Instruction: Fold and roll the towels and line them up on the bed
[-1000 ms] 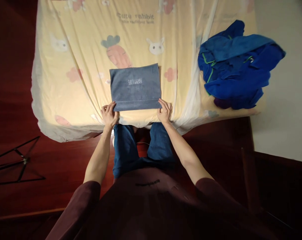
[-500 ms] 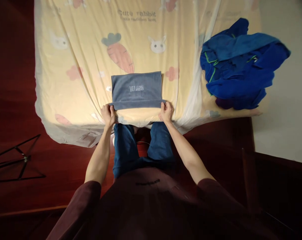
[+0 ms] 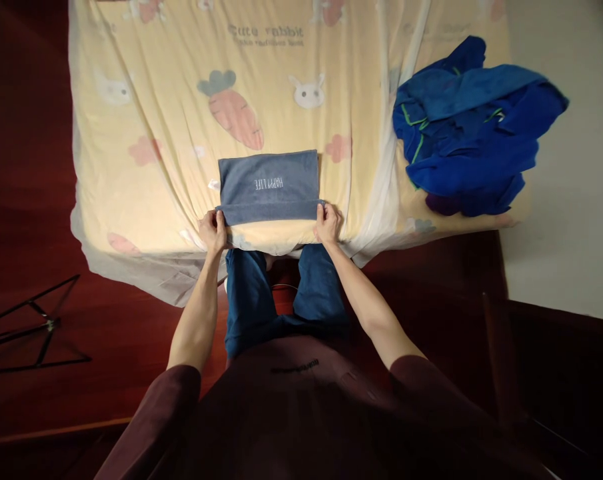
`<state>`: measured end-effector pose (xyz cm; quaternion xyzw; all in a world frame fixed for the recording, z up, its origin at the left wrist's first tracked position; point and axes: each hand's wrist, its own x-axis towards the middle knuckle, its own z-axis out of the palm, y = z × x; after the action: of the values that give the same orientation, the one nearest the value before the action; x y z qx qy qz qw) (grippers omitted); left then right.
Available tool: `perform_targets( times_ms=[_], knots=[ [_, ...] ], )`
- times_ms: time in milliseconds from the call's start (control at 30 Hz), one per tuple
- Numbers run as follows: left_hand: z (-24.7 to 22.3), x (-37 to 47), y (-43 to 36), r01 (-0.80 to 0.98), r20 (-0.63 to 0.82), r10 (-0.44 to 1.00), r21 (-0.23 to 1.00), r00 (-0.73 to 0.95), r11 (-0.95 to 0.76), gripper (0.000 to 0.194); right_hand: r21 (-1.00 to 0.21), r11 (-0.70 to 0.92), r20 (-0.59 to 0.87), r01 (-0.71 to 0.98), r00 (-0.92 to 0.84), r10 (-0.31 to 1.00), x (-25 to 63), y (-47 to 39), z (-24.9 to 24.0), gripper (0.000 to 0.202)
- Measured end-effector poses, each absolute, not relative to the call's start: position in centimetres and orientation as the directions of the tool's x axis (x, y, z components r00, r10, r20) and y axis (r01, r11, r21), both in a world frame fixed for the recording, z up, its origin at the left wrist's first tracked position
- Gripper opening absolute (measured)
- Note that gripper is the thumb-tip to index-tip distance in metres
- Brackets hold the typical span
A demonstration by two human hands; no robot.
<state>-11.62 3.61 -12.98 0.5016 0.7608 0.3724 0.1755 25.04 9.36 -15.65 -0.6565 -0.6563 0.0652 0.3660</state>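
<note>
A grey-blue towel (image 3: 268, 177) with white "HAPPY LIFE" lettering, upside down to me, lies flat near the front edge of the bed. Its near edge is turned up into a narrow strip along the whole width. My left hand (image 3: 213, 231) pinches the left end of that strip between thumb and fingers. At the right end, my right hand (image 3: 327, 224) grips the strip's corner in the same way.
The bed (image 3: 171, 127) has a yellow sheet with carrots and rabbits under a thin translucent cover. Crumpled blue clothes (image 3: 476, 133) lie at its right, beside a pale wall (image 3: 561, 253). A black tripod (image 3: 50, 325) stands on the red floor at left.
The view has shifted slightly, moving the bed and clothes a little left in the picture. Both hands keep their hold on the towel's folded strip, which looks nearly the same.
</note>
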Motion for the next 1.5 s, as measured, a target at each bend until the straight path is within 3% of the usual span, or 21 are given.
perform_targets(
  times_ms=[633,833,1033,1200,1367,1500],
  knots=[
    [-12.7,-10.9,3.1,0.709,0.267,0.832,0.677,-0.485,0.196,0.021,-0.600,0.161,0.472,0.784,0.184,0.862,24.0,8.5,-14.5,0.024],
    [-12.3,-10.8,3.0,0.712,0.281,0.857,0.689,-0.433,0.133,0.010,-0.542,0.231,0.479,0.808,0.071,0.875,23.9,8.4,-14.1,0.032],
    [-11.9,-10.6,3.0,0.775,0.329,0.885,0.629,-0.328,0.054,0.024,-0.573,0.294,0.416,0.765,-0.037,0.909,24.2,8.5,-14.1,0.043],
    [-11.4,-10.8,2.5,0.813,0.277,0.926,0.580,-0.256,0.051,0.031,-0.530,0.315,0.392,0.787,-0.102,0.914,24.6,8.1,-13.7,0.046],
    [-10.5,-10.9,2.1,0.841,0.235,0.961,0.541,-0.145,-0.006,0.055,-0.481,0.352,0.384,0.803,-0.168,0.908,24.8,7.8,-13.1,0.061],
    [-10.7,-10.9,2.2,0.820,0.252,0.948,0.573,-0.196,0.017,0.049,-0.486,0.334,0.393,0.807,-0.139,0.909,24.6,8.0,-13.0,0.060]
  ],
)
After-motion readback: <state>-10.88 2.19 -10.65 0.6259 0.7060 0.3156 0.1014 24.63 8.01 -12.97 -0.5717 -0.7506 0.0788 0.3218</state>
